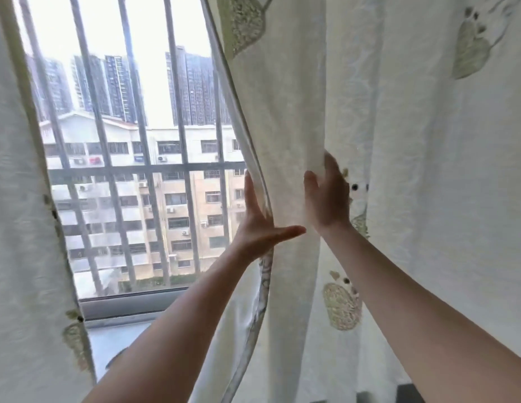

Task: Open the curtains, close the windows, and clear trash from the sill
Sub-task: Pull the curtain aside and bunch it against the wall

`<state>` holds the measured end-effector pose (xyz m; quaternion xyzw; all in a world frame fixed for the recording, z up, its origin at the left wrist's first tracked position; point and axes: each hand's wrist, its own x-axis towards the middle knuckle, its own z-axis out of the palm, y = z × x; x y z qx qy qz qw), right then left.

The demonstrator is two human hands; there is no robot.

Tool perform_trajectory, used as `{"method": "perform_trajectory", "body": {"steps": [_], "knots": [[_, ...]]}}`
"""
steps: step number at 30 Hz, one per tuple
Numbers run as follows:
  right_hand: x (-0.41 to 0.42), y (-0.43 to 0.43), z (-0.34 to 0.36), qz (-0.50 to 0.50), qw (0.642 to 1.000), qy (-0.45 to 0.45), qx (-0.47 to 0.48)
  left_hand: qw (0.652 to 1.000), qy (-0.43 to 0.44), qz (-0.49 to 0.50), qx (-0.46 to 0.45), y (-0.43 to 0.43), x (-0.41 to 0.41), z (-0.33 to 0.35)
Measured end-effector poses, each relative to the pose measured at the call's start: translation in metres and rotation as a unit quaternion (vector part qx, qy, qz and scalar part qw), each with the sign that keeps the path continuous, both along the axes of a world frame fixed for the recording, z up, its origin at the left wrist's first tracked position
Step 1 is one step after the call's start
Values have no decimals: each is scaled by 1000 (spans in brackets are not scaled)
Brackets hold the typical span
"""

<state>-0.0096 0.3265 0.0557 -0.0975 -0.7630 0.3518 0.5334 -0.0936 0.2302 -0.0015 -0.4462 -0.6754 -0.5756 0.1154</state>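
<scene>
Presently recorded: right-hand cream fabric curtain with green leaf embroidery point(399, 141), its hemmed edge hanging at mid-frame. Left hand point(258, 225), spread flat, thumb out, pressed against that edge, gripping nothing. Right hand point(329, 199), fingers reaching into a fold, grip not discernible. Left-hand matching curtain point(20, 199) at frame's left. Between them: barred window point(143, 170) above grey sill point(113, 341).

We reach both bare arms forward and upward; our left hand point(260, 221) is flat, fingers straight up, thumb pointing toward the right hand point(329, 196); that hand, just beside it and slightly higher, has its fingertips curled out of sight.
</scene>
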Motion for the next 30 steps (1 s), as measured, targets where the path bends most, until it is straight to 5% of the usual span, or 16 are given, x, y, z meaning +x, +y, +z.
{"method": "perform_trajectory", "body": {"steps": [4,7,10,15,18,23,30], "knots": [[23,31,-3,79,994,-41,58,991,22,126,-22,44,22,10],[43,60,-12,-91,984,61,139,985,14,175,-3,75,37,8],[63,109,-13,-195,976,55,80,986,7,168,7,108,53,7],[88,198,-21,-42,990,-125,-50,989,29,143,28,159,75,5],[96,225,-28,103,984,-122,-84,991,25,128,27,186,84,3],[100,242,-27,191,969,-113,-106,997,22,76,26,232,94,5],[102,278,-4,-15,994,-100,27,998,16,-60,-25,292,103,-2]]}}
